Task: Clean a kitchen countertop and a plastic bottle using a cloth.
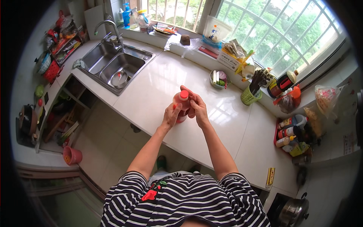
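A clear plastic bottle (182,105) with a red screw cap and reddish contents stands upright before me, at or just above the white countertop. My left hand (171,114) grips its left side, the thumb lying across the front. Around the right side and behind the neck curves my right hand (198,106), its fingers spread against the bottle. The cap is on the bottle. Both palms and part of the label are covered by the fingers.
Left is a double steel sink (123,68) with a lidded pot inside. Toward the window are a bowl of vegetables (219,79) and a green basket (250,95) of utensils. Condiment bottles (289,132) fill a red tray at right; a steel pot (293,211) sits lower right.
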Demonstrator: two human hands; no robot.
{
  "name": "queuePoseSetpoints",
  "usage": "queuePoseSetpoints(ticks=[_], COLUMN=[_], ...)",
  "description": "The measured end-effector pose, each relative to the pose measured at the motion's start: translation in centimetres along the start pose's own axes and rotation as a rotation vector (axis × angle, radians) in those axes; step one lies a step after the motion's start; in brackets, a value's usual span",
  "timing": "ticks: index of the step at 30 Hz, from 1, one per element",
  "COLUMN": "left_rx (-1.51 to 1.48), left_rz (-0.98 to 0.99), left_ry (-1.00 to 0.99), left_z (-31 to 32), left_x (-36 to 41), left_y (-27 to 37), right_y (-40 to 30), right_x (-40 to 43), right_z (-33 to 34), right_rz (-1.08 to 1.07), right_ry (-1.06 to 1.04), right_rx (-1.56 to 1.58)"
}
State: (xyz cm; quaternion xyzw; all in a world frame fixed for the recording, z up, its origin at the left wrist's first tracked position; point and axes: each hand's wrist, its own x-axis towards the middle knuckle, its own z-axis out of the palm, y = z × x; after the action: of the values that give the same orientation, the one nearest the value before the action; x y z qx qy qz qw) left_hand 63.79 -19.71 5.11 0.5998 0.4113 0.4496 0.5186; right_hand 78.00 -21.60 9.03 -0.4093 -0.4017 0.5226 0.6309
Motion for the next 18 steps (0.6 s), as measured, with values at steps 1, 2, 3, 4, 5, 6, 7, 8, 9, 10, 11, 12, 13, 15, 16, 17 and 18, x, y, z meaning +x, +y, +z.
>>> queuePoseSetpoints(ticks=[1, 2, 3, 4, 5, 6, 7, 8, 9, 10, 11, 12, 13, 15, 16, 17, 18], left_rx=[0.021, 0.042, 0.041, 0.041, 0.040, 0.041, 0.037, 0.033, 0.034, 0.041, 0.047, 0.047, -0.015, -0.081, -0.092, -0.101, -0.102], left_rz=[-0.013, -0.027, -0.024, -0.018, -0.012, -0.011, -0.010, -0.008, -0.007, 0.037, 0.080, 0.085, 0.013, -0.057, -0.052, -0.048, -0.043], left_ry=[-0.010, -0.019, -0.023, -0.036, -0.048, -0.050, -0.046, -0.043, -0.042, -0.043, -0.045, -0.039, -0.057, -0.078, -0.080, -0.081, -0.080], left_z=[-0.2, -0.4, -0.4, -0.4, -0.3, -0.3, -0.2, -0.1, -0.1, -0.2, -0.2, -0.6, -1.0, -1.3, -1.3, -1.2, -1.3], left_x=[0.0, 0.0, 0.0, 0.1, 0.1, 0.1, 0.1, 0.1, 0.0, 0.0, 0.0, 0.2, 0.3, 0.3, 0.3, 0.3, 0.4], left_y=[-0.1, -0.3, -0.2, -0.2, -0.2, -0.1, -0.1, -0.1, -0.1, -0.1, -0.1, -0.6, -1.4, -2.2, -2.1, -2.1, -2.5], right_y=[0.0, -0.1, -0.1, 0.3, 0.8, 1.4, 1.9, 2.4, 2.7, 2.9, 3.1, 3.1, 3.0, 2.6, 2.4, 2.3, 2.2], right_x=[-0.1, -0.2, -0.3, -0.3, -0.4, -0.5, -0.6, -0.8, -0.9, -1.2, -1.4, -1.5, -1.6, -2.0, -2.2, -2.5, -2.6], right_z=[-0.3, -0.7, -1.2, -1.6, -2.1, -2.5, -2.9, -3.3, -3.4, -3.6, -3.8, -3.6, -3.6, -3.6, -3.4, -3.1, -2.6], right_rz=[-0.001, 0.081, 0.159, 0.156, 0.143, 0.132, 0.130, 0.128, 0.128, 0.127, 0.145, 0.163, 0.161, 0.242, 0.240, 0.206, 0.170], right_ry=[0.001, 0.021, 0.044, 0.048, 0.124, 0.198, 0.200, 0.231, 0.259, 0.259, 0.276, 0.286, 0.280, 0.244, 0.246, 0.277, 0.303], right_rx=[0.001, -0.041, -0.084, -0.084, -0.055, -0.024, -0.024, -0.008, 0.007, 0.006, 0.011, 0.016, 0.014, -0.030, -0.033, -0.036, -0.038])
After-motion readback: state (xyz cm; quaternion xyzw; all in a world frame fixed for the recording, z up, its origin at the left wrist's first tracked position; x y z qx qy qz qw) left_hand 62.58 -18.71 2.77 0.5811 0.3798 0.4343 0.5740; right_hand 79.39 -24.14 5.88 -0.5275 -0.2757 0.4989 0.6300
